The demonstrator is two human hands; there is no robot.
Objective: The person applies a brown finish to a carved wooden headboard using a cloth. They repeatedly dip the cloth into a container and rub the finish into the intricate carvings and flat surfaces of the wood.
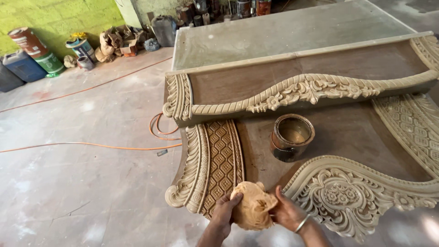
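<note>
From the head view, at the bottom centre of the frame, our left hand (222, 214) and right hand (287, 213) both close their fingers on one tan wadded cloth (252, 211), held just above the carved wooden panel (219, 160). We judge the cloth is being readied; next it likely needs loading from the one open tin (291, 137) at centre frame

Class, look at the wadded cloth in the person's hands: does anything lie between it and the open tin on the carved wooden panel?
Nothing visible does. The cloth, held by both hands, faces bare brown panel up to the tin.
</note>
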